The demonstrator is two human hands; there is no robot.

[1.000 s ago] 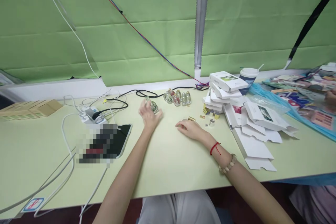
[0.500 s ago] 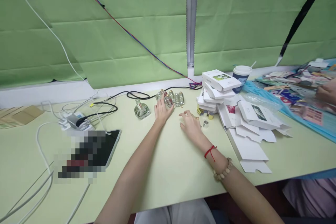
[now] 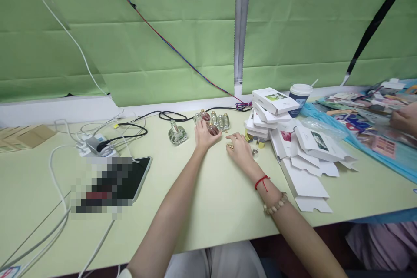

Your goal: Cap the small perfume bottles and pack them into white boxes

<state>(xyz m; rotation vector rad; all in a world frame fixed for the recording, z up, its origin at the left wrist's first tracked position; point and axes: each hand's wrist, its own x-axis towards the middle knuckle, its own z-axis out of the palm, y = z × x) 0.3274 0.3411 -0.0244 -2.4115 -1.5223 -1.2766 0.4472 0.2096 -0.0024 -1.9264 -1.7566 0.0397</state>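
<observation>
My left hand [image 3: 206,135] is closed round a small glass perfume bottle [image 3: 213,129] with a reddish tint, at the near side of a cluster of bottles. Another reddish bottle [image 3: 203,115] and several clear bottles [image 3: 224,121] stand just behind and to its right. A rounder clear bottle [image 3: 177,134] stands apart on the left. To the right, my right hand [image 3: 241,151] is low over the table with its fingers bent. A small gold-coloured piece [image 3: 230,145] shows at its fingertips. Beside that hand lie gold caps [image 3: 261,143] and a silver ring-like cap [image 3: 255,153].
White boxes [image 3: 275,100] are stacked on the right, with flattened ones [image 3: 309,186] in front. A lidded cup [image 3: 299,97] stands behind them. A tablet [image 3: 141,178], cables and a power strip [image 3: 94,145] occupy the left. Another person's hand [image 3: 405,119] is at far right.
My left hand's fingers have closed more round the reddish bottle. A small gold-coloured piece now shows at my right fingertips. The whole view has shifted slightly.
</observation>
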